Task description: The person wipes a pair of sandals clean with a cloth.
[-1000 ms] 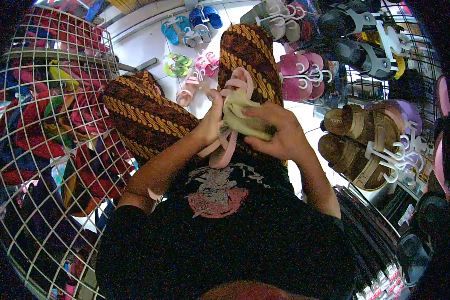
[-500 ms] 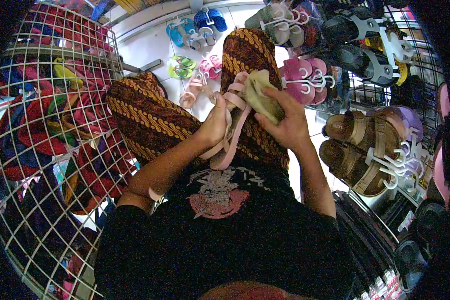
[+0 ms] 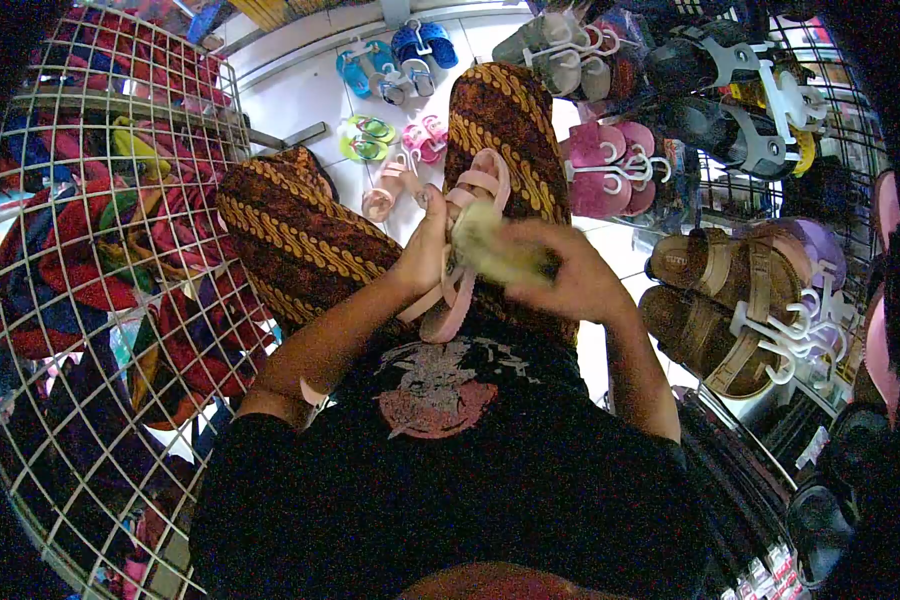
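Note:
A pink strappy sandal [image 3: 448, 318] lies over my lap, its toe end pointing away from me. My left hand [image 3: 428, 245] is closed around the sandal's left side near the straps. In my right hand [image 3: 560, 270] is a pale yellowish cloth [image 3: 490, 245], blurred by motion, pressed against or just over the middle straps. The cloth hides part of the sandal's footbed and straps. Beneath the sandal are my brown patterned trousers [image 3: 300, 220].
On the left stands a wire mesh basket [image 3: 120, 95] of colourful goods. Several small sandals, including a green pair [image 3: 367, 138] and a blue pair [image 3: 423, 45], lie on the white tiled floor. Brown sandals [image 3: 710, 300] and pink slippers [image 3: 615, 165] hang at the right.
My right hand has moved the cloth down and left, from the sandal's upper right edge onto its middle straps. My left hand keeps its hold, nearly still.

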The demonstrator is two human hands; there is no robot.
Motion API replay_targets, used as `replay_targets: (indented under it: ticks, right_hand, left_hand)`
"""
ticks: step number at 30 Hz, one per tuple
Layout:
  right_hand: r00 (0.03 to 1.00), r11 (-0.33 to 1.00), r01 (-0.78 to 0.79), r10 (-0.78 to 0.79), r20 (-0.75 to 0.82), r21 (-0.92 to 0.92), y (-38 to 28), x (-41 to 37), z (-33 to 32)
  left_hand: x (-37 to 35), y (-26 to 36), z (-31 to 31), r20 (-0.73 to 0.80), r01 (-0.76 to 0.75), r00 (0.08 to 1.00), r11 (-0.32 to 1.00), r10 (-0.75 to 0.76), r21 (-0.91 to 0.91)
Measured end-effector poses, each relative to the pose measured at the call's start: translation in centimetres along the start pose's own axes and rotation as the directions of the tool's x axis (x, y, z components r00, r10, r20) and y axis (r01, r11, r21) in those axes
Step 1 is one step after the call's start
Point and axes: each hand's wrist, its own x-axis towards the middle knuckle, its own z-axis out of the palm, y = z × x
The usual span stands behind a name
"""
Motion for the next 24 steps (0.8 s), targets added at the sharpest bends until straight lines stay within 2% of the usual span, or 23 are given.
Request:
replay_targets:
  ticks: [1, 2, 4, 5, 6, 7, 9, 11, 12, 14, 15, 16, 17, 19, 20, 23, 24]
  right_hand:
    - [0.995, 0.998, -0.057, 0.056, -0.081, -0.008, 0.3, 0.1, -0.1]
    - [0.975, 0.985, -0.137, 0.153, -0.162, 0.106, 0.6, 0.7, -0.2]
    - [0.984, 0.985, -0.163, 0.167, -0.068, 0.049, -0.3, 0.0, -0.3]
    - [0.985, 0.985, -0.172, 0.173, -0.02, 0.022, -0.8, -0.2, -0.4]
    - [0.98, 0.987, -0.149, 0.141, 0.14, 0.055, -1.0, -0.5, -0.5]
    - [0.968, 0.996, 0.031, -0.052, 0.246, 0.087, 0.3, -0.3, -0.2]
    - [0.977, 0.983, -0.108, 0.077, 0.2, 0.146, 0.2, -0.2, -0.6]
    - [0.99, 0.978, -0.099, 0.116, -0.082, 0.182, 1.1, 0.4, -0.7]
    - [0.996, 0.976, -0.051, 0.065, -0.059, 0.21, 1.5, 0.5, -1.1]
    - [0.971, 0.98, -0.059, 0.011, 0.24, 0.191, 0.8, -0.1, -1.2]
    - [0.924, 0.981, -0.062, -0.013, 0.383, 0.182, 0.2, -0.4, -1.3]
    - [0.917, 0.988, -0.032, -0.03, 0.398, 0.148, -0.5, -0.2, -1.0]
    - [0.953, 0.962, -0.109, 0.03, 0.302, 0.249, 0.4, -0.2, -0.9]
    - [0.975, 0.861, -0.222, 0.186, 0.124, 0.457, 2.9, 0.2, -0.7]
    - [0.966, 0.793, -0.242, 0.253, 0.059, 0.558, 3.1, 0.4, -1.0]
    - [0.991, 0.933, -0.082, 0.041, 0.124, 0.35, 2.8, -0.2, -1.2]
    - [0.913, 0.905, -0.238, 0.085, 0.398, 0.353, 1.9, 0.0, -1.4]
  left_hand:
    - [-0.2, 0.3, 0.4, -0.02, -0.051, 0.998, 0.995, 0.053, 0.092]
    - [-0.2, 0.2, 0.5, -0.025, -0.078, 0.996, 0.988, 0.082, 0.132]
    - [-0.1, 0.0, 0.5, -0.024, -0.112, 0.993, 0.98, 0.118, 0.163]
    - [-0.1, 0.0, 0.3, -0.002, -0.063, 0.998, 0.995, 0.063, 0.073]
    - [-0.1, 0.0, 0.2, 0.019, -0.008, 1.0, 1.0, 0.008, -0.015]
    - [0.0, 0.0, 0.2, 0.021, -0.014, 1.0, 0.999, 0.015, -0.031]
    - [0.1, -0.2, 0.2, 0.028, -0.028, 0.999, 0.998, 0.03, -0.065]
    - [0.5, -0.6, -0.6, 0.012, -0.049, 0.999, 0.988, 0.048, 0.147]
    - [0.3, -0.2, -1.0, 0.005, 0.029, 1.0, 0.977, -0.031, 0.211]
    - [-0.1, -0.1, 0.4, -0.033, -0.104, 0.994, 0.99, 0.108, 0.099]
    - [0.3, -0.8, -0.5, 0.018, -0.059, 0.998, 0.997, 0.058, 0.052]
    - [0.9, -1.8, -1.9, 0.074, -0.01, 0.997, 1.0, 0.009, 0.008]
    - [1.4, -2.8, -2.9, 0.134, 0.041, 0.99, 0.999, -0.036, -0.034]
    - [0.0, -0.3, -0.6, -0.061, -0.011, 0.998, 0.979, 0.024, 0.204]
    - [0.3, -0.6, -2.1, -0.043, 0.071, 0.997, 0.952, -0.061, 0.297]
    - [1.8, -3.6, -3.8, -0.002, 0.006, 1.0, 0.975, -0.006, 0.222]
    - [2.4, -5.1, -4.1, -0.048, 0.019, 0.999, 0.992, -0.013, 0.125]
